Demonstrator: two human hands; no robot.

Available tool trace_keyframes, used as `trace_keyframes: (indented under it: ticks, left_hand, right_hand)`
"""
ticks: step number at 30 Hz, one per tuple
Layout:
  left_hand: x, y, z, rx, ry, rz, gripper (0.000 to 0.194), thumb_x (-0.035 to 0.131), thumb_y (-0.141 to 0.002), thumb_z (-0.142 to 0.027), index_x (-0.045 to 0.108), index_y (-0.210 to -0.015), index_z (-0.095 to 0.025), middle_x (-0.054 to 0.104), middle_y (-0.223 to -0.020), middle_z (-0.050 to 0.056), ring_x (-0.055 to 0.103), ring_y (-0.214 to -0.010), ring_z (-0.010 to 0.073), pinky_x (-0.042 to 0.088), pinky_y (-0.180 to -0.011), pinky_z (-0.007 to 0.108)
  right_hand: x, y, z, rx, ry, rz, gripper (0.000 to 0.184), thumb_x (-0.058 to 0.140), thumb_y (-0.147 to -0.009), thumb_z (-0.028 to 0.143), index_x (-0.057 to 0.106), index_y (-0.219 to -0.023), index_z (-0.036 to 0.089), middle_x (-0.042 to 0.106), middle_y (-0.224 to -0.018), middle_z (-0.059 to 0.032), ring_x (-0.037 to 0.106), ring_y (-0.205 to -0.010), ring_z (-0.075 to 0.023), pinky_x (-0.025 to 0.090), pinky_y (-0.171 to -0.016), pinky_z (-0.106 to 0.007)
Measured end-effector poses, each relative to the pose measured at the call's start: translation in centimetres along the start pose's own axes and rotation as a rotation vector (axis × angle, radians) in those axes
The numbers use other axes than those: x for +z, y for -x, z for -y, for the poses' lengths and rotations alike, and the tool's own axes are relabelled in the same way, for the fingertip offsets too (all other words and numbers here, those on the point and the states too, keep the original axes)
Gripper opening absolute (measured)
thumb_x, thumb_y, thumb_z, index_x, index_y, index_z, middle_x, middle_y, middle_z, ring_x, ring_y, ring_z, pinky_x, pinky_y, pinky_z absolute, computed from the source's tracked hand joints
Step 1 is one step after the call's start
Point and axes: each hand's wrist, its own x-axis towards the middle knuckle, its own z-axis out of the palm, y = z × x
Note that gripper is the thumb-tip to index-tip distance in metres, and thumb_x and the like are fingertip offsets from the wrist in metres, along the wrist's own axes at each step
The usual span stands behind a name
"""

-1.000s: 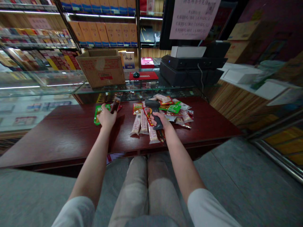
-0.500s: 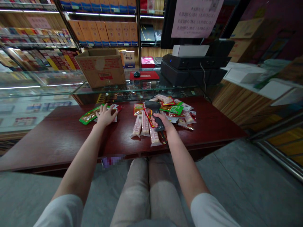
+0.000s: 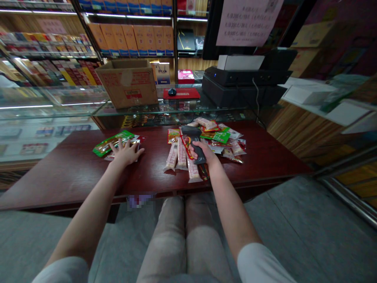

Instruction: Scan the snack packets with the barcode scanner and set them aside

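Note:
My left hand lies spread over a small group of snack packets at the left of the desk, its fingers apart. A green snack packet sticks out beyond its fingertips, and other packets are partly hidden under the palm. My right hand is wrapped round the handle of a dark grey barcode scanner above the right-hand pile. White and pink wrapped snack bars lie beside and below the scanner. Another green packet sits among several mixed packets to its right.
Behind the dark red desk is a glass counter with an open cardboard box, a mouse on a red mat, and a black cash drawer under a monitor. Stocked shelves stand behind. White boxes sit at right.
My left hand has moved a little left and nearer to me, and the green packet by it has shifted left. My right hand keeps the scanner in nearly the same place.

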Motion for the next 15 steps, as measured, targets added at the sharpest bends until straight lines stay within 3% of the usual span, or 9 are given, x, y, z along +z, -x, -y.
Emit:
trace_keyframes:
  ticks: [2, 4, 6, 10, 13, 15]
  left_hand:
    - [-0.2, -0.5, -2.2, 0.074, -0.009, -0.140, 0.064, 0.038, -0.094, -0.060, 0.060, -0.140, -0.021, 0.045, -0.156, 0.019, 0.025, -0.148, 0.0495, 0.007, -0.113, 0.076]
    - [-0.3, -1.5, -5.3, 0.117, 0.059, -0.193, 0.060, 0.038, -0.096, -0.054, 0.061, -0.136, -0.016, 0.054, -0.146, 0.021, 0.041, -0.140, 0.0440, 0.023, -0.114, 0.066]
    - [-0.2, -2.8, -8.6, 0.102, 0.167, -0.076, 0.059, 0.040, -0.095, -0.052, 0.063, -0.130, -0.011, 0.064, -0.130, 0.024, 0.058, -0.123, 0.0390, 0.042, -0.104, 0.052]
    - [0.5, -5.5, -13.6, -0.036, 0.232, 0.069, 0.072, 0.050, -0.089, -0.062, 0.061, -0.130, -0.004, 0.059, -0.135, 0.030, 0.055, -0.127, 0.0423, 0.046, -0.100, 0.049]
    - [1.3, -7.0, -14.9, -0.100, 0.271, 0.098, 0.079, 0.061, -0.082, -0.065, 0.056, -0.136, -0.007, 0.055, -0.140, 0.030, 0.052, -0.132, 0.0431, 0.043, -0.103, 0.051]
    - [1.9, -7.8, -14.6, -0.114, 0.304, 0.119, 0.073, 0.068, -0.077, -0.061, 0.060, -0.131, -0.012, 0.058, -0.138, 0.028, 0.052, -0.131, 0.0437, 0.041, -0.103, 0.054]
  right_hand:
    - [0.1, 0.1, 0.1, 0.003, 0.000, -0.003, 0.032, 0.067, -0.076, 0.037, 0.050, -0.096, 0.019, 0.055, -0.063, 0.0075, 0.042, -0.038, -0.0063, 0.034, -0.037, -0.021]
    - [0.1, 0.1, 0.1, 0.001, 0.005, -0.010, 0.030, 0.067, -0.076, 0.037, 0.050, -0.093, 0.019, 0.055, -0.064, 0.0069, 0.043, -0.038, -0.0063, 0.034, -0.037, -0.021]
    - [0.1, 0.2, 0.1, -0.007, 0.013, -0.014, 0.028, 0.067, -0.077, 0.036, 0.049, -0.091, 0.019, 0.056, -0.064, 0.0063, 0.043, -0.038, -0.0062, 0.033, -0.036, -0.021]
    - [0.0, 0.1, 0.1, -0.011, 0.012, -0.012, 0.028, 0.066, -0.078, 0.036, 0.050, -0.095, 0.019, 0.056, -0.064, 0.0061, 0.043, -0.038, -0.0063, 0.032, -0.036, -0.021]
    - [0.1, 0.1, 0.1, -0.004, 0.007, -0.002, 0.030, 0.066, -0.078, 0.037, 0.049, -0.096, 0.020, 0.057, -0.064, 0.0064, 0.042, -0.038, -0.0064, 0.032, -0.036, -0.021]
    - [0.1, 0.1, 0.2, -0.002, 0.013, 0.003, 0.030, 0.066, -0.077, 0.037, 0.048, -0.095, 0.020, 0.057, -0.064, 0.0067, 0.043, -0.038, -0.0064, 0.033, -0.036, -0.021]
